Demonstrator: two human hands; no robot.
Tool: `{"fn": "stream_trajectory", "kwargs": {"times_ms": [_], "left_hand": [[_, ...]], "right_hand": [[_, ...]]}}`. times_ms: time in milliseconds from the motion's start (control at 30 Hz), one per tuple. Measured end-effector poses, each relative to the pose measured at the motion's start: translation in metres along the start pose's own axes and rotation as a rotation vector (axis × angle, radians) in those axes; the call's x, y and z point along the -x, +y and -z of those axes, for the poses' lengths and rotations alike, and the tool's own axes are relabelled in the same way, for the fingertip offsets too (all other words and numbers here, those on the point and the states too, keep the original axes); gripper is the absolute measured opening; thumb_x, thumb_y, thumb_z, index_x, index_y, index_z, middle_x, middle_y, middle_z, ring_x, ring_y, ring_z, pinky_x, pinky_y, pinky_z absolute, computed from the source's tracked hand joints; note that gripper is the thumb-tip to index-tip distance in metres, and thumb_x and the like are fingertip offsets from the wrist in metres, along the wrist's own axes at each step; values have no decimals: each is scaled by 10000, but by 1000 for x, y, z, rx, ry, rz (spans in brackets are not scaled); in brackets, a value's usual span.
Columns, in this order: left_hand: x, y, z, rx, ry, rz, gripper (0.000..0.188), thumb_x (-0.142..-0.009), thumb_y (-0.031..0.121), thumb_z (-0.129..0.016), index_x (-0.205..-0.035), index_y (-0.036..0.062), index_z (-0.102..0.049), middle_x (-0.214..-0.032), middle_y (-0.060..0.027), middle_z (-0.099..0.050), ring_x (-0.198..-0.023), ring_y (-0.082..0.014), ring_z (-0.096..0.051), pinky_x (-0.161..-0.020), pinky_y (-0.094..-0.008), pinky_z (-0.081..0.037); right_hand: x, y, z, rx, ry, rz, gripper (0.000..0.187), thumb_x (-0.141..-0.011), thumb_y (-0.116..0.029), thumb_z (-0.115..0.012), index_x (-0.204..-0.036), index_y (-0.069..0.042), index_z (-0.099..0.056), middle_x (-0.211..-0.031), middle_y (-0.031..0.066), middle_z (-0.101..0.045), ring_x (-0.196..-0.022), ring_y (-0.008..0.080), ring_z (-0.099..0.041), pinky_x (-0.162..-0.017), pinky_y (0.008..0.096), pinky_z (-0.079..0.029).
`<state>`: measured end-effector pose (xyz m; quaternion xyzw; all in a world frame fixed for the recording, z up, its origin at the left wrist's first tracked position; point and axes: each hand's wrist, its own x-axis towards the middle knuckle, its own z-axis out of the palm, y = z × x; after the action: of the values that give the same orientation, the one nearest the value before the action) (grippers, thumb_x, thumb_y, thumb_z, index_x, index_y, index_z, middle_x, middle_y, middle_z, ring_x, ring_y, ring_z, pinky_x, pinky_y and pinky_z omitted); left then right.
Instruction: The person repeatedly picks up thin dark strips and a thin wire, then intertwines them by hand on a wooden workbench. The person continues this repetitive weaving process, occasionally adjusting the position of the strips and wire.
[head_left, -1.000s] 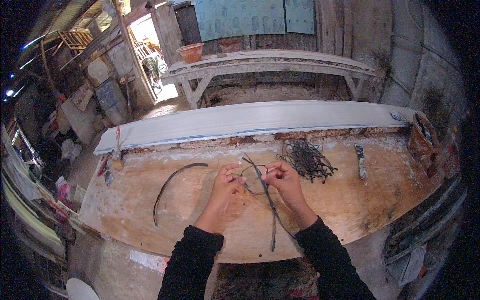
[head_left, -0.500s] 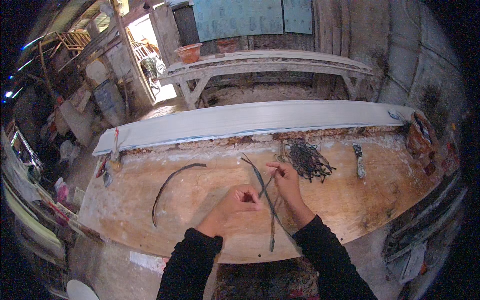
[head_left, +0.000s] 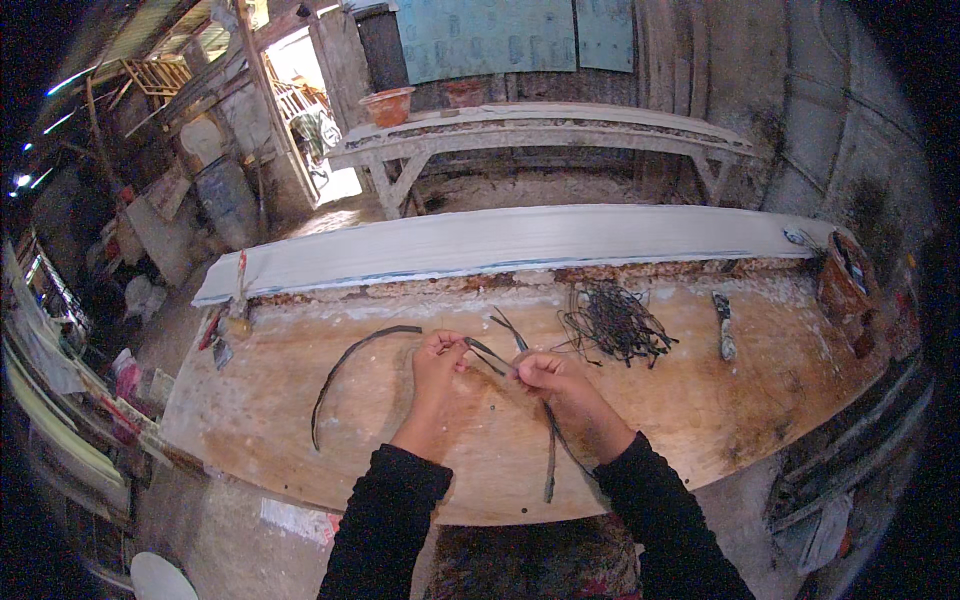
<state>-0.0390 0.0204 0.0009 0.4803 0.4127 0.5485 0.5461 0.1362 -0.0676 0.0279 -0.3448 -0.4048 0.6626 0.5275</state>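
My left hand (head_left: 436,368) and my right hand (head_left: 562,386) are raised above the middle of the wooden board (head_left: 270,420). Between their pinched fingertips runs a short dark strip (head_left: 490,355), which looks doubled, one end in each hand. Below the right hand, long dark strips (head_left: 551,460) lie crossed on the board, partly hidden by that hand. Left of my left hand rests a curved dark strip (head_left: 334,376), touched by neither hand. A tangled bundle of short black strips (head_left: 622,325) lies beyond my right hand.
A long white panel (head_left: 500,238) borders the board's far side. At right stand a brown container (head_left: 845,280) and a small wrapped bundle (head_left: 724,325). A brush (head_left: 240,300) is at the left corner. Farther back, a white bench (head_left: 560,130) carries an orange pot (head_left: 388,106).
My left hand has moved up and away from me, while my right hand has come down and slightly left. The strip now stretches between both hands.
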Motion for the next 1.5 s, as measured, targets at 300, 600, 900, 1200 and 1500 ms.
{"fn": "stream_trajectory", "kwargs": {"times_ms": [300,600,900,1200,1500], "left_hand": [[2,-1,-3,-95,-65,-44,64,-748,46,-577,-807,20,-573,-665,-9,-556,-531,-69,-490,-487,-198,-409],[8,-3,-11,-12,-281,119,105,-760,138,-622,-801,47,-588,-686,11,-566,-592,-57,-487,-530,-197,-385],[37,18,-19,-144,-731,76,144,-719,119,-675,-765,23,-578,-790,0,-532,-692,-82,-482,-605,-208,-384],[35,25,-17,4,-1013,33,138,-678,62,-685,-744,24,-569,-834,-21,-483,-789,-115,-472,-723,-237,-370],[-3,-4,1,-263,-64,-63,59,-710,60,-631,-758,45,-599,-761,3,-565,-650,-69,-499,-563,-204,-396]], "right_hand": [[5,4,-10,26,-59,116,195,-736,-130,-647,-865,13,-612,-831,26,-566,-790,106,-527,-713,224,-398],[8,-7,-10,-94,77,174,102,-701,-52,-653,-764,-20,-579,-775,24,-591,-729,99,-539,-684,226,-409],[-17,13,12,685,421,310,99,-679,-41,-614,-676,-60,-516,-719,53,-546,-712,156,-523,-652,272,-411],[-25,19,35,871,701,628,98,-686,-23,-588,-770,-42,-540,-773,87,-528,-741,223,-520,-655,307,-423],[-24,15,39,727,531,441,78,-714,-88,-624,-766,-47,-582,-775,56,-538,-721,157,-514,-662,281,-416]]}}
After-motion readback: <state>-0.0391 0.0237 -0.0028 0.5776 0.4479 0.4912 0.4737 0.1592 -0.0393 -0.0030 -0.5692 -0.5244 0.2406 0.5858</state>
